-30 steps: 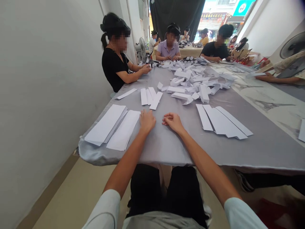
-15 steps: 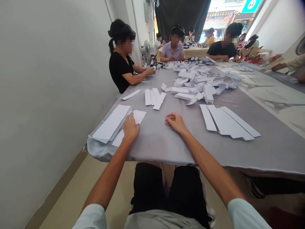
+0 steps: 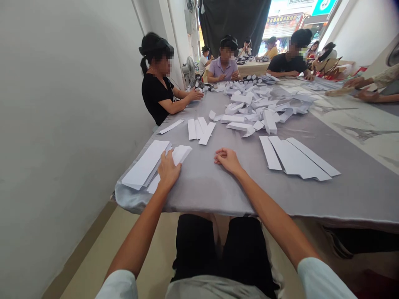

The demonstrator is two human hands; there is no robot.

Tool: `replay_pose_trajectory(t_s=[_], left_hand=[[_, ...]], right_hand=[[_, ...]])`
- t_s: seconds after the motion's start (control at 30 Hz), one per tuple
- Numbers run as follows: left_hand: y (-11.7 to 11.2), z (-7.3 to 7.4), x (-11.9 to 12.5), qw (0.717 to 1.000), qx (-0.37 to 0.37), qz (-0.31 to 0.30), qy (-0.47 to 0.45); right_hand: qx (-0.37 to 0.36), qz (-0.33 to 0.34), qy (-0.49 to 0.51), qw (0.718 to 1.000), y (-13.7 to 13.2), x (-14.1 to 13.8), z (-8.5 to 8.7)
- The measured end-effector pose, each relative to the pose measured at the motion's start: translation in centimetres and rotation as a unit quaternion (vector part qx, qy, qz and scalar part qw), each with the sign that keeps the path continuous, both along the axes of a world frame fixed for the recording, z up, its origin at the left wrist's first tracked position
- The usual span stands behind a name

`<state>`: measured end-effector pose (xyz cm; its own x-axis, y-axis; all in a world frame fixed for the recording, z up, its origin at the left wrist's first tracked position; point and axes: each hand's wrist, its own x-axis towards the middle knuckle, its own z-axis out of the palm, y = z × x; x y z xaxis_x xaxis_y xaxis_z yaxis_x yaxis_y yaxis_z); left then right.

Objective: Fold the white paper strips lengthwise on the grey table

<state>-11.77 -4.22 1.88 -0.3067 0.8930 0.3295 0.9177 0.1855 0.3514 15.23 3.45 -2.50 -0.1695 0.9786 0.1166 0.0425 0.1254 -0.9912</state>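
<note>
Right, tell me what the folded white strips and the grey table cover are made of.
The folded strips look like plain white paper: matte, thin, with sharp creases along their folds. The grey table cover seems to be a satin-like fabric: it has a soft sheen and drapes in loose folds at the near edge, though its exact fibre can't be told.

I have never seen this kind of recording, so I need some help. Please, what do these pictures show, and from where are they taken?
One camera worn on a person's head took these pictures, looking forward and down. There is no machine: the two bare arms are that person's own. The left hand lies open on flat white paper strips, beside a stack of white paper sheets. The right hand rests curled on the grey cloth table cover, holding nothing. Farther away lies a heap of folded white paper, and a co-worker in a black shirt sits at the table.
</note>
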Motion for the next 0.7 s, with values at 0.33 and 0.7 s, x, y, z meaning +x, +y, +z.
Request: replay_pose_trajectory(t_s=[0.33, 0.7], left_hand=[[0.9, 4.0, 2.9, 0.97, 0.139, -0.122, -0.157], [8.8, 0.0, 13.4, 0.647, -0.029, -0.251, -0.72]], right_hand=[[0.012, 0.0, 0.042, 0.999, -0.1, 0.0, 0.6], [-0.003, -0.119, 0.137, 0.983, 1.7, 0.2, -0.1]])
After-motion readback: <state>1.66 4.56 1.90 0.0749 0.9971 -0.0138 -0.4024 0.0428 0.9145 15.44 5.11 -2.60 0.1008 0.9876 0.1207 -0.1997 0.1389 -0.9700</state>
